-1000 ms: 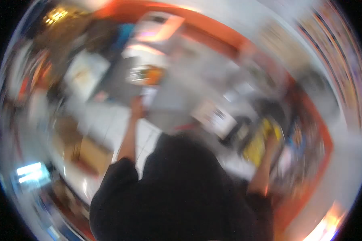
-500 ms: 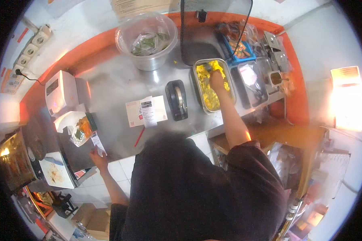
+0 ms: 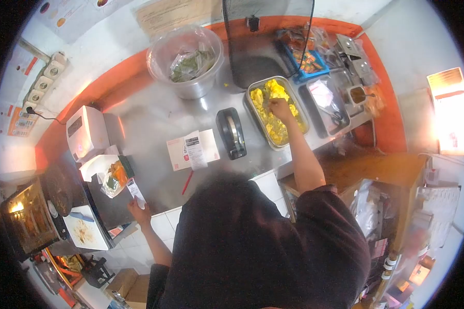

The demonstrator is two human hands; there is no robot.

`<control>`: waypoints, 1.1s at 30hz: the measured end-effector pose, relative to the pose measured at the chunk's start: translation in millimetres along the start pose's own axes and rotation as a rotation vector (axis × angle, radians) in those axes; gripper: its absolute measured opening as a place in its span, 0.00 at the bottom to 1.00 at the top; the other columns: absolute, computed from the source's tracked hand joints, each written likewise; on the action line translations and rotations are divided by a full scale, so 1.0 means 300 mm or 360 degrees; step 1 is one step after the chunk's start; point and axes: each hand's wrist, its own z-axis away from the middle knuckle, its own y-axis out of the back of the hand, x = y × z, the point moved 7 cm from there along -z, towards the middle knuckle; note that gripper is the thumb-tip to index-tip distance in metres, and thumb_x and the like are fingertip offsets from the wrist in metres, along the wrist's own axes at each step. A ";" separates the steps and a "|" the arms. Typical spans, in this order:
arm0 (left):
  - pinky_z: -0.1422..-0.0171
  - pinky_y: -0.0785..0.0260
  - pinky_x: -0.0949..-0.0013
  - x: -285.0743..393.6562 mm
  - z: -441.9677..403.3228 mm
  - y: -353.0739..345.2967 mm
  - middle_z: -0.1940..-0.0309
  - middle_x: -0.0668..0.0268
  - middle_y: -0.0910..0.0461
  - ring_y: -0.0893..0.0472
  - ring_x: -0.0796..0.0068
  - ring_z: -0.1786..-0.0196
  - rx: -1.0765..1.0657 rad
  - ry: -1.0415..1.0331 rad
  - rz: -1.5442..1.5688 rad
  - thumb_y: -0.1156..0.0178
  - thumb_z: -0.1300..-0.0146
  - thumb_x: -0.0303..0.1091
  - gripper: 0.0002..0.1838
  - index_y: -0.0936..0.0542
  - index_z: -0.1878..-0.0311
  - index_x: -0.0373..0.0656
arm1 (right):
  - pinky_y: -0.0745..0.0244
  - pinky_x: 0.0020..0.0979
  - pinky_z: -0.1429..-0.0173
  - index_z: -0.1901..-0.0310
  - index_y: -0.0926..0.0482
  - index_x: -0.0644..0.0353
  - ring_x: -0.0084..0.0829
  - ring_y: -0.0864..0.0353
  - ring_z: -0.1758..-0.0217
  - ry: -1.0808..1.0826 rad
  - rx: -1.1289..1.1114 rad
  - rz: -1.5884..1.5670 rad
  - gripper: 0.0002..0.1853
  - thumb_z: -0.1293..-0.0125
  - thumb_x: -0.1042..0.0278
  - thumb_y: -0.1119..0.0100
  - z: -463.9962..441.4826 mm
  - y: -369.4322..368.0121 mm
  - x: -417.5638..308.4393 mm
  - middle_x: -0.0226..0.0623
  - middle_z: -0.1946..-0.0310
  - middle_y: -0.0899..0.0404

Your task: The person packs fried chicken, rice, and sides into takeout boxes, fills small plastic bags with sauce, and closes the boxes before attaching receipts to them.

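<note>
My left hand [image 3: 139, 210] is at the counter's left front edge, its fingers closed on a white printed paper slip [image 3: 135, 191]. Just beyond the slip sits an open white takeaway box [image 3: 100, 167] with orange and green food partly wrapped in clear plastic. My right hand [image 3: 280, 109] reaches down into a rectangular metal tray [image 3: 303, 119] of lumpy yellow food [image 3: 278, 89] resembling scrambled egg. Its fingers are closed; a greyish shape beside them could be a utensil, but I cannot make it out.
A black tape dispenser [image 3: 231, 133] and papers [image 3: 208, 143] with a red pen [image 3: 187, 182] lie mid-counter. Behind stand a large clear tub [image 3: 186, 87] and a white printer-like machine [image 3: 87, 134]. Another metal tray [image 3: 325, 123] and a blue basket [image 3: 314, 73] are at right.
The view has shifted slightly. My right hand has moved from the far part of the tray toward its middle. My left hand still holds the paper slip near the box.
</note>
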 end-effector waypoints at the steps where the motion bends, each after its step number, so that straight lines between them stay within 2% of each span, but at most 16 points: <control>1: 0.27 0.37 0.52 0.002 0.000 0.001 0.39 0.47 0.32 0.29 0.46 0.35 0.0003 -0.0005 0.0002 0.29 0.44 0.28 0.36 0.26 0.30 0.38 | 0.21 0.35 0.60 0.63 0.13 0.64 0.36 0.14 0.65 -0.0194 -0.0105 -0.0256 0.08 0.33 0.70 0.40 0.016 0.002 0.016 0.42 0.70 0.14; 2: 0.27 0.37 0.52 -0.005 0.002 0.000 0.40 0.47 0.31 0.29 0.46 0.35 -0.0023 0.0043 0.0059 0.29 0.44 0.28 0.36 0.26 0.30 0.38 | 0.23 0.31 0.62 0.63 0.14 0.64 0.28 0.16 0.67 -0.0388 -0.0209 -0.0513 0.08 0.30 0.71 0.41 0.039 -0.006 0.026 0.37 0.72 0.16; 3: 0.27 0.37 0.52 -0.008 -0.002 -0.003 0.40 0.47 0.31 0.29 0.46 0.36 -0.0049 0.0088 0.0117 0.29 0.45 0.28 0.36 0.26 0.30 0.37 | 0.23 0.31 0.62 0.63 0.14 0.64 0.28 0.16 0.67 -0.0387 -0.0198 -0.0516 0.08 0.30 0.71 0.41 0.050 -0.007 0.032 0.37 0.72 0.16; 5: 0.27 0.37 0.51 -0.001 -0.007 0.002 0.41 0.47 0.31 0.29 0.45 0.36 -0.0060 0.0080 0.0096 0.28 0.45 0.28 0.36 0.26 0.30 0.37 | 0.27 0.24 0.65 0.59 0.15 0.63 0.21 0.22 0.68 -0.0652 -0.0081 -0.1197 0.07 0.27 0.72 0.42 0.085 -0.021 0.069 0.29 0.71 0.20; 9: 0.27 0.37 0.50 -0.026 -0.004 -0.009 0.41 0.47 0.31 0.29 0.44 0.36 -0.0002 -0.0019 0.0004 0.27 0.47 0.29 0.38 0.27 0.30 0.38 | 0.27 0.24 0.65 0.53 0.17 0.64 0.21 0.22 0.69 -0.0618 -0.0005 -0.1276 0.08 0.26 0.71 0.42 0.119 0.038 0.071 0.30 0.68 0.20; 12: 0.27 0.37 0.50 -0.015 -0.006 0.011 0.41 0.47 0.31 0.30 0.45 0.35 -0.0061 0.0038 0.0051 0.26 0.49 0.30 0.40 0.28 0.30 0.40 | 0.28 0.24 0.65 0.50 0.18 0.65 0.20 0.23 0.68 -0.0573 0.0006 -0.1344 0.09 0.26 0.71 0.41 0.148 0.125 -0.032 0.30 0.66 0.18; 15: 0.26 0.38 0.49 -0.011 -0.009 0.024 0.41 0.47 0.30 0.30 0.45 0.35 -0.0128 0.0087 0.0067 0.26 0.50 0.30 0.40 0.28 0.31 0.41 | 0.29 0.23 0.64 0.49 0.18 0.67 0.19 0.24 0.69 -0.0419 -0.0101 -0.1075 0.12 0.26 0.68 0.41 0.188 0.205 -0.244 0.31 0.63 0.17; 18: 0.26 0.39 0.49 -0.038 -0.009 0.006 0.40 0.47 0.30 0.30 0.45 0.34 -0.0070 0.0125 0.0260 0.25 0.52 0.31 0.39 0.27 0.33 0.41 | 0.32 0.22 0.65 0.55 0.16 0.63 0.15 0.27 0.71 -0.0287 -0.0125 -0.0853 0.09 0.27 0.68 0.42 0.189 0.197 -0.404 0.26 0.70 0.20; 20: 0.27 0.38 0.48 -0.088 0.004 -0.042 0.41 0.48 0.27 0.30 0.44 0.35 0.0109 -0.0064 0.0237 0.26 0.55 0.32 0.40 0.26 0.34 0.42 | 0.35 0.21 0.66 0.57 0.16 0.61 0.15 0.28 0.72 -0.0141 -0.0192 -0.0753 0.08 0.27 0.68 0.42 0.194 0.146 -0.550 0.23 0.72 0.23; 21: 0.26 0.38 0.47 -0.061 0.006 -0.023 0.42 0.49 0.26 0.29 0.44 0.35 0.0131 -0.0200 0.0350 0.26 0.56 0.33 0.40 0.26 0.34 0.42 | 0.36 0.20 0.68 0.57 0.15 0.60 0.15 0.29 0.73 -0.0122 -0.0304 -0.0725 0.08 0.27 0.68 0.42 0.211 0.106 -0.642 0.22 0.73 0.23; 22: 0.26 0.39 0.46 -0.061 0.014 -0.018 0.42 0.49 0.25 0.30 0.44 0.35 0.0103 -0.0074 0.0341 0.26 0.55 0.33 0.39 0.25 0.35 0.42 | 0.37 0.20 0.69 0.57 0.15 0.59 0.15 0.30 0.73 -0.0091 -0.0419 -0.0700 0.08 0.27 0.68 0.42 0.225 0.048 -0.736 0.21 0.73 0.24; 23: 0.27 0.37 0.47 -0.070 0.022 -0.018 0.42 0.48 0.25 0.29 0.44 0.35 0.0248 -0.0143 0.0444 0.27 0.54 0.33 0.37 0.24 0.36 0.41 | 0.38 0.19 0.70 0.57 0.15 0.59 0.14 0.30 0.74 -0.0094 -0.0493 -0.0708 0.07 0.26 0.68 0.42 0.236 -0.039 -0.811 0.20 0.73 0.24; 25: 0.30 0.34 0.51 -0.011 0.005 0.046 0.45 0.50 0.26 0.28 0.48 0.38 0.0137 0.0038 0.0358 0.28 0.52 0.34 0.35 0.24 0.36 0.40 | 0.39 0.19 0.70 0.55 0.15 0.60 0.15 0.30 0.74 -0.0112 -0.0654 -0.0823 0.08 0.26 0.67 0.41 0.289 -0.218 -0.952 0.20 0.72 0.24; 30: 0.34 0.31 0.53 0.009 0.023 0.103 0.48 0.52 0.29 0.27 0.50 0.42 0.0172 0.0108 0.0535 0.29 0.51 0.35 0.36 0.24 0.35 0.42 | 0.29 0.23 0.63 0.51 0.15 0.62 0.20 0.23 0.64 -0.0070 -0.1235 -0.0661 0.11 0.29 0.66 0.38 0.488 -0.767 -1.264 0.27 0.61 0.17; 32: 0.30 0.33 0.50 -0.004 0.023 0.084 0.41 0.52 0.32 0.29 0.46 0.37 -0.0080 0.0241 0.0653 0.26 0.47 0.32 0.38 0.28 0.31 0.46 | 0.27 0.24 0.61 0.50 0.16 0.63 0.20 0.21 0.62 -0.0218 -0.1417 -0.0719 0.12 0.30 0.67 0.37 0.575 -0.996 -1.346 0.29 0.61 0.17; 33: 0.31 0.33 0.49 -0.004 0.021 0.084 0.43 0.51 0.30 0.28 0.46 0.39 -0.0066 0.0234 0.0633 0.28 0.46 0.34 0.38 0.28 0.30 0.45 | 0.24 0.28 0.59 0.50 0.16 0.63 0.25 0.19 0.61 -0.0102 -0.1417 -0.0620 0.11 0.30 0.68 0.39 0.589 -1.103 -1.385 0.33 0.61 0.16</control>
